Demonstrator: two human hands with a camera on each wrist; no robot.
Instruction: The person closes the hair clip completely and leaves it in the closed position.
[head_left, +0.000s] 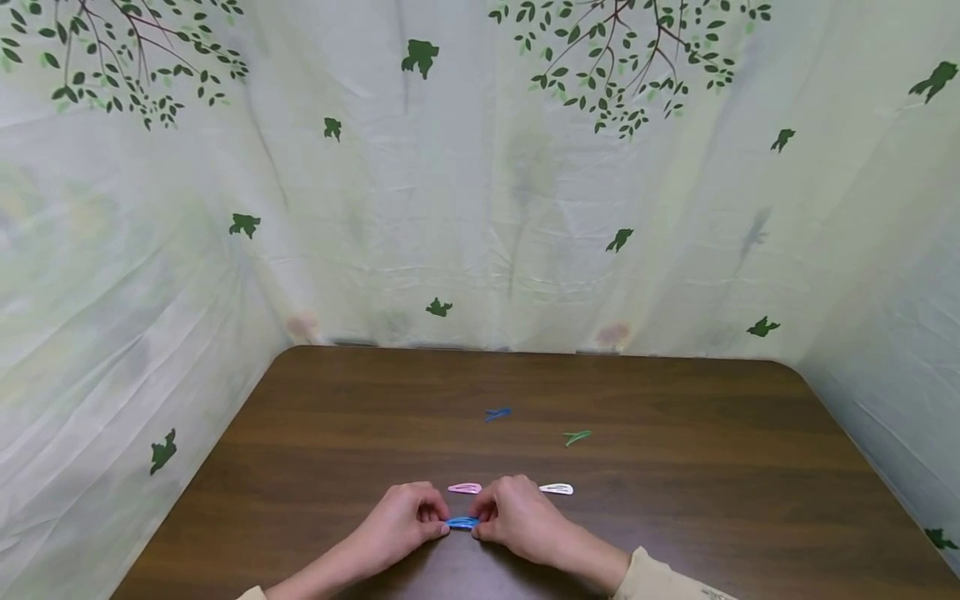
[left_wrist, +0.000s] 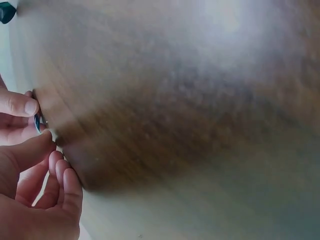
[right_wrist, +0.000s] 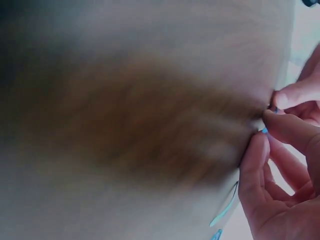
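In the head view a blue snap hair clip [head_left: 462,522] lies between my two hands near the front of the table. My left hand [head_left: 405,518] pinches its left end between thumb and fingers. My right hand [head_left: 522,518] pinches the right end the same way. Both wrist views show the fingertips close together around the clip, which they mostly hide. Just behind the hands are a pink hair clip [head_left: 465,488] and a white hair clip [head_left: 557,489], the latter beside the right knuckles.
Farther back on the brown wooden table [head_left: 337,433] lie another blue hair clip [head_left: 498,413] and a green hair clip [head_left: 577,437], both with their arms spread apart. A pale curtain [head_left: 480,208] with leaf prints surrounds the table's back and sides.
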